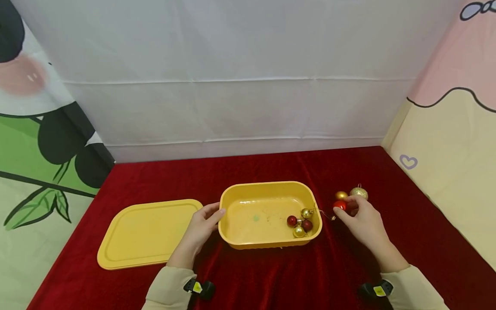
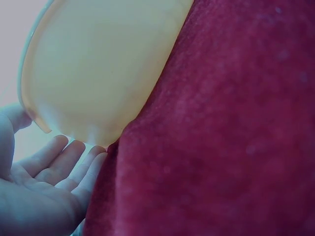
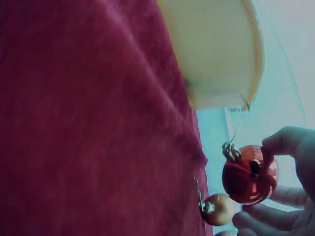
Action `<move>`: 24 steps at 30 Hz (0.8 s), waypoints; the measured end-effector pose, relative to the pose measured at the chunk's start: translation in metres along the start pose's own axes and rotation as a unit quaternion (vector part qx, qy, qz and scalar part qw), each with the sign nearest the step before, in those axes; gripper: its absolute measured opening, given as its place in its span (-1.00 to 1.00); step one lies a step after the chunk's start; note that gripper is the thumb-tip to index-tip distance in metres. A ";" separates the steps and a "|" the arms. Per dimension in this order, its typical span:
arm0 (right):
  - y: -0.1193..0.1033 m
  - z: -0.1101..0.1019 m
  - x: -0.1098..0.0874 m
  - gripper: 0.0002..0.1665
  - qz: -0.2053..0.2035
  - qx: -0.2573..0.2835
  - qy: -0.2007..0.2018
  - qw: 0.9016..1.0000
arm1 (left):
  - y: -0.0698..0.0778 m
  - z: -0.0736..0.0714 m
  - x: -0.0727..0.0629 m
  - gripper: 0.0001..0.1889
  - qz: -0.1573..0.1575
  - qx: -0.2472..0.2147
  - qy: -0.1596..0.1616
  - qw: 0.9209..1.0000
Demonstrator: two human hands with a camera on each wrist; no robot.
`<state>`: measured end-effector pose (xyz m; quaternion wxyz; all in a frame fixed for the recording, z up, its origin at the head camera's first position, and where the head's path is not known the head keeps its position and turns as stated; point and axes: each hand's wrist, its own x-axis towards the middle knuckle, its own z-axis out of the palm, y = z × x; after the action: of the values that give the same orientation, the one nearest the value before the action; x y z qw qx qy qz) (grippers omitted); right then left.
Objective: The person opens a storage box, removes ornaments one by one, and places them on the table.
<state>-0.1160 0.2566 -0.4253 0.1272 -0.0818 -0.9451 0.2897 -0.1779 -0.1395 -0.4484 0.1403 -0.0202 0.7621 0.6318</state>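
Note:
My left hand grips the left end of a yellow plastic box, thumb over the rim and fingers along the outer wall. In the left wrist view, the fingertips meet the wall of the box. Inside it, in the right corner, lie dark red baubles and gold baubles. Right of the box, my right hand pinches a shiny red bauble between thumb and fingers. Its gold cap and thin string point toward the box. Just beyond the fingers are a gold bauble and a glittery gold bauble.
A yellow lid lies flat on the left, close to my left hand. Dark red velvet cloth covers the table and has folds in front of the box. A white sheet hangs behind, with printed cartoon cloths at both sides.

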 end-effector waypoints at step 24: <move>0.021 -0.014 0.000 -0.32 0.065 -0.044 -0.062 0.995 | 0.002 0.000 0.000 -0.48 0.002 0.000 -0.007 1.000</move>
<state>-0.1108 0.2810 -0.4262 0.0453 -0.1305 -0.9558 0.2596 -0.1785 -0.1396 -0.4468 0.1442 -0.0146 0.7612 0.6322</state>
